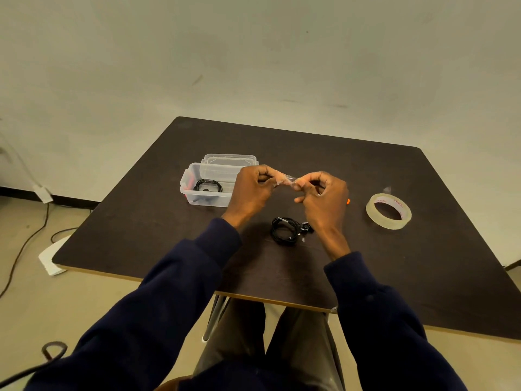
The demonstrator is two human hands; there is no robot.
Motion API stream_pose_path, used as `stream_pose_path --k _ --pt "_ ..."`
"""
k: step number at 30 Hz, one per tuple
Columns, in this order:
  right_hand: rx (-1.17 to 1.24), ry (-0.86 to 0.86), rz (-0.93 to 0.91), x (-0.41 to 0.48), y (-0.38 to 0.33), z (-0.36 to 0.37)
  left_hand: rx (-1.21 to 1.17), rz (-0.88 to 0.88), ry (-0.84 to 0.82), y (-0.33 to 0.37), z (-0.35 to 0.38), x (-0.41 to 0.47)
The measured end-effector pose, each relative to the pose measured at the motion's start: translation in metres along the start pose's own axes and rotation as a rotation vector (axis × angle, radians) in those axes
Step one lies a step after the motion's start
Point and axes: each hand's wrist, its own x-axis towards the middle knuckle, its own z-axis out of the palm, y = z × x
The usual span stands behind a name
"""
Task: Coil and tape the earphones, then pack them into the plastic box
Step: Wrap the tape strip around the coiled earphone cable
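Here, over the middle of the dark table, we note both hands held close together. The left hand and the right hand each pinch one end of a short strip of clear tape. The fingers are curled and the strip spans the gap between them.

Containers: one clear plastic box stands on the far left part of the table, with no lid on it. The left hand overlaps its right end in our view. We cannot tell whether they touch.
- Inside: the packed earphones, a single black coil lying on the box floor.
- At the box's left end: a red-orange patch. We cannot tell whether it is a thing inside or a part of the box.
- The clear lid sits right behind the box, against or just beside its far wall.

Outside the box: the loose earphones, a second black coil, lie on the table nearer the person, between the two wrists. The right wrist partly hides the earbud end.

A tape roll lies flat to the right of the right hand, apart from it, with a loose end standing up at its far edge. A small orange object peeks out from behind the right hand; we cannot tell what it is.

Dark blue sleeves cover both forearms. Cables trail over the floor at left.
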Motion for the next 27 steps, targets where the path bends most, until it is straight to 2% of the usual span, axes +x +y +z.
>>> stream_pose_path --k 6,9,13,16,19,23,27 --pt "-0.069 -0.112 -0.039 0.003 0.008 -0.009 0.374 0.132 -0.091 0.009 -0.010 -0.004" --pt "-0.100 -0.187 -0.043 0.008 0.010 -0.015 0.463 0.113 -0.164 0.016 -0.015 -0.001" --pt "0.100 -0.294 0.105 0.013 0.011 -0.023 0.357 -0.020 -0.220 0.021 -0.019 0.002" --pt "0.211 -0.331 0.166 0.010 0.013 -0.025 0.174 -0.165 -0.224 0.015 -0.021 -0.001" --pt "0.251 -0.344 0.201 0.009 0.016 -0.022 0.000 -0.299 -0.282 0.015 -0.021 -0.008" --pt "0.291 -0.346 0.251 0.010 0.021 -0.020 -0.050 -0.335 -0.287 0.018 -0.019 -0.014" --pt "0.234 -0.340 0.175 0.012 0.023 -0.020 -0.152 -0.392 -0.243 0.014 -0.021 -0.025"
